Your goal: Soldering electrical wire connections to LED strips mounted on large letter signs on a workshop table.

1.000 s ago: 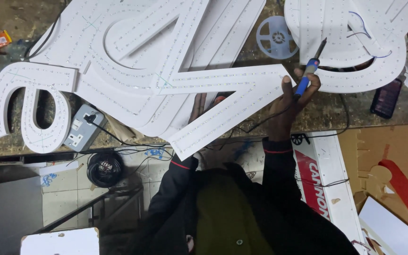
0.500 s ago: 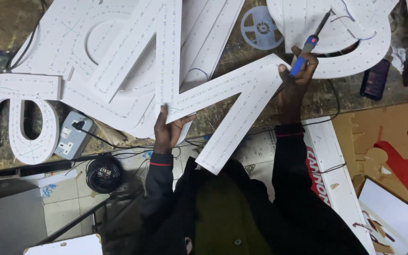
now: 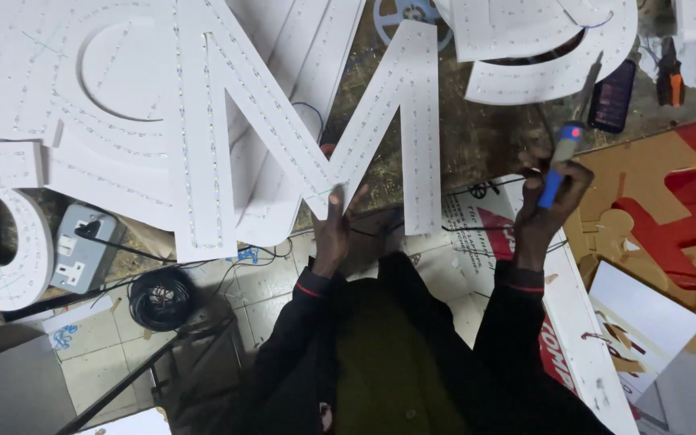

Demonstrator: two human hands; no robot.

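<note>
My left hand (image 3: 336, 221) grips the bottom point of a large white M-shaped sign letter (image 3: 300, 137) lined with rows of small lights. The letter lies flat on the workbench over other white letters. My right hand (image 3: 549, 205) is closed around a blue-handled soldering iron (image 3: 561, 157), held upright to the right of the letter and apart from it. A thin wire runs from under the letter toward my right hand.
More white sign letters (image 3: 58, 105) cover the bench, with a curved one (image 3: 549, 48) at top right. A grey power strip (image 3: 78, 250), a black cable coil (image 3: 161, 298), a tape reel (image 3: 408, 12), a dark device (image 3: 612, 97) and red-and-brown cardboard (image 3: 670, 209) lie around.
The M-shaped letter has been turned and slid left so it sits upright in view. My left hand shifted to its bottom point; my right hand with the iron drew back from the letter.
</note>
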